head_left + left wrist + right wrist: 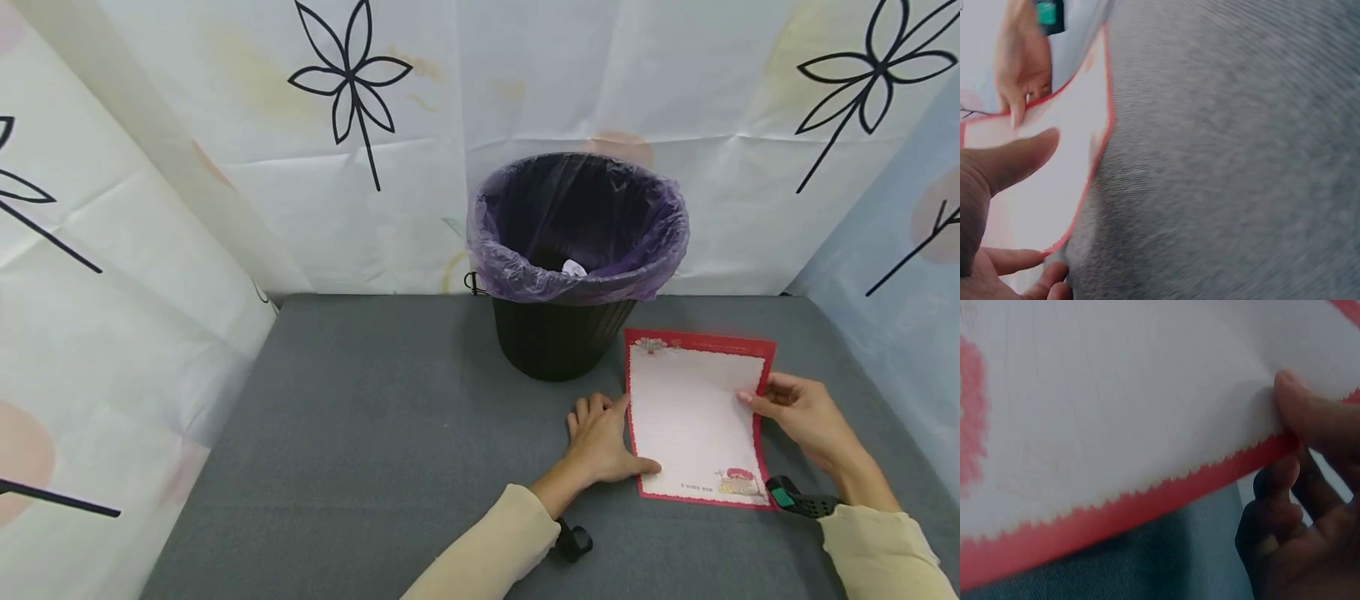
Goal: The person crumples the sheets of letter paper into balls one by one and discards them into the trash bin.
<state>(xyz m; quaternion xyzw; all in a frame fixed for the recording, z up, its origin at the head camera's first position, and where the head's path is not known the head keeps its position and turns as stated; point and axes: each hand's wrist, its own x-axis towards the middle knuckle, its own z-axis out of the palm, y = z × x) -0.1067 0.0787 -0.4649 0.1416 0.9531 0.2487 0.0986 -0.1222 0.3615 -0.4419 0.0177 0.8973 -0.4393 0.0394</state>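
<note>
A sheet of letter paper (693,417) with a red scalloped border and faint ruled lines is at the right of the head view. Its edge bows in the left wrist view. My right hand (813,421) pinches the paper's right edge, with the thumb (1310,412) on the printed face and fingers beneath. On the opposite side, my left hand (603,442) touches the left edge, its thumb (1016,159) stretched over the sheet and apart from the index finger (1013,259), whose tip meets the border.
Behind the paper stands a black bin (562,337) lined with a purple plastic bag (517,271). A small white scrap (573,268) shows inside. The grey tabletop (360,417) meets white patterned cloth (352,225) at the back and left, and pale blue cloth (885,250) at the right.
</note>
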